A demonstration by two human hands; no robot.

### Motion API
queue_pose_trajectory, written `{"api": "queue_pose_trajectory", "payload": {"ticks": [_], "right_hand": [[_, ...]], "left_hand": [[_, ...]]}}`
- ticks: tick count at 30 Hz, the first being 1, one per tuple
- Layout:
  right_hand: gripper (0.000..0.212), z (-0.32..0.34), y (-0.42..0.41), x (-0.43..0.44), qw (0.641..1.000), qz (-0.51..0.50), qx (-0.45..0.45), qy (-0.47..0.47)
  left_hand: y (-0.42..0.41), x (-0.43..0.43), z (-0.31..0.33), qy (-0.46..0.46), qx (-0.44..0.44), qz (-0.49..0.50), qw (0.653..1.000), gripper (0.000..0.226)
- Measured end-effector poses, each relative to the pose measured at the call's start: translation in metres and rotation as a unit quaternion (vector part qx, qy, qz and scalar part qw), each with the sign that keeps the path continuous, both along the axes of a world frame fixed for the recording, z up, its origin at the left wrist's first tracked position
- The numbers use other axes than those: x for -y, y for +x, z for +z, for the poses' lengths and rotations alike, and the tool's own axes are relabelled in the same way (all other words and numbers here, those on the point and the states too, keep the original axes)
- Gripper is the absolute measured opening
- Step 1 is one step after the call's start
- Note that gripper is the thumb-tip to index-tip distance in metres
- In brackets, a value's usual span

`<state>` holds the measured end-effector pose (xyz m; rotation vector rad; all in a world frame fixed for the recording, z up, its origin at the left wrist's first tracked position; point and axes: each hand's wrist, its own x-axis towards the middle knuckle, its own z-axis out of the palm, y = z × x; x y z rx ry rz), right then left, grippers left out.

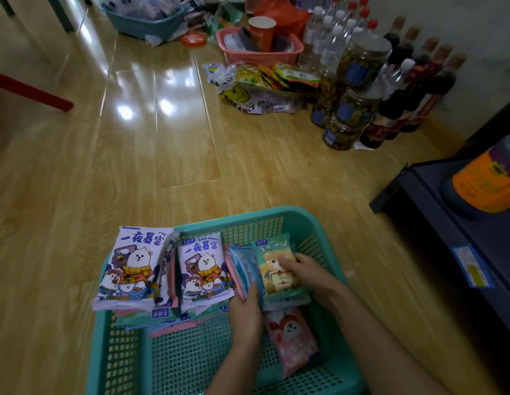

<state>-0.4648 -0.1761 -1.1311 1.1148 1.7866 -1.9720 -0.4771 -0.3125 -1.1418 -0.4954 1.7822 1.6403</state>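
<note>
A teal plastic basket (319, 223) stands on the wooden floor in front of me, holding several packs of baby wipes set on edge. Two purple packs with white bear cartoons (134, 266) (204, 269) lean at its left. My left hand (245, 315) grips the lower edge of a bunch of blue packs (242, 266) in the middle. My right hand (308, 272) holds a teal pack with a brown bear picture (276, 266) from the right, fingers on its face. A pink pack (291, 340) lies flat on the basket bottom under my forearms.
At the back stand a pink basket (259, 54) with a paper cup, a blue basket (145, 22), water bottles (330, 38), jars (359, 67), dark sauce bottles (413, 89) and loose snack packets (265, 78). A dark shelf (447, 223) is to my right; a red bar (31, 91) at left.
</note>
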Motion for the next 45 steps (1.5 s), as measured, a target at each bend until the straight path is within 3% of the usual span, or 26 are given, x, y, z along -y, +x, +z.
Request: {"api": "queue_pose_trajectory", "payload": {"ticks": [6, 11, 12, 15, 17, 19, 24, 27, 30, 34, 42, 45], "right_hand": [[0.024, 0.001, 0.010, -0.004, 0.978, -0.114, -0.079, -0.157], [0.025, -0.001, 0.005, 0.015, 0.985, -0.100, -0.063, -0.129], [0.024, 0.000, 0.007, 0.016, 0.983, -0.103, -0.072, -0.135], [0.027, 0.005, 0.013, 0.018, 0.980, -0.104, -0.107, -0.133], [0.023, 0.014, 0.014, 0.020, 0.978, -0.104, -0.133, -0.120], [0.021, 0.022, 0.012, 0.021, 0.976, -0.113, -0.148, -0.111], [0.024, 0.035, 0.009, 0.025, 0.968, -0.149, -0.160, -0.123], [0.030, 0.035, 0.007, 0.035, 0.966, -0.164, -0.144, -0.141], [0.033, 0.032, 0.008, 0.042, 0.967, -0.166, -0.126, -0.149], [0.029, 0.036, 0.022, 0.037, 0.955, -0.190, -0.151, -0.172], [0.030, 0.054, -0.013, 0.064, 0.958, -0.135, -0.205, -0.150], [0.024, 0.052, -0.031, 0.088, 0.966, -0.115, -0.196, -0.127]], "left_hand": [[0.000, 0.003, 0.011, 0.028, 0.023, -0.009, 0.999, 0.009], [0.002, 0.007, 0.020, 0.055, 0.047, -0.020, 0.997, 0.011], [0.003, 0.007, 0.021, 0.057, 0.059, -0.025, 0.996, 0.016], [0.008, 0.005, 0.010, 0.112, 0.085, -0.026, 0.990, 0.071], [0.008, 0.005, 0.025, 0.144, 0.071, -0.012, 0.987, 0.085], [0.008, 0.004, 0.042, 0.164, 0.032, -0.016, 0.986, 0.079], [-0.002, 0.011, 0.046, 0.214, 0.064, -0.027, 0.974, 0.077], [-0.007, 0.017, 0.043, 0.183, 0.058, -0.009, 0.981, 0.065], [-0.002, 0.021, 0.043, 0.165, 0.088, 0.011, 0.982, 0.071], [0.005, 0.016, 0.055, 0.158, 0.102, 0.003, 0.982, 0.039], [-0.021, 0.046, 0.095, 0.017, -0.099, 0.034, 0.994, 0.026], [-0.032, 0.066, 0.088, -0.038, -0.125, -0.001, 0.991, 0.021]]}}
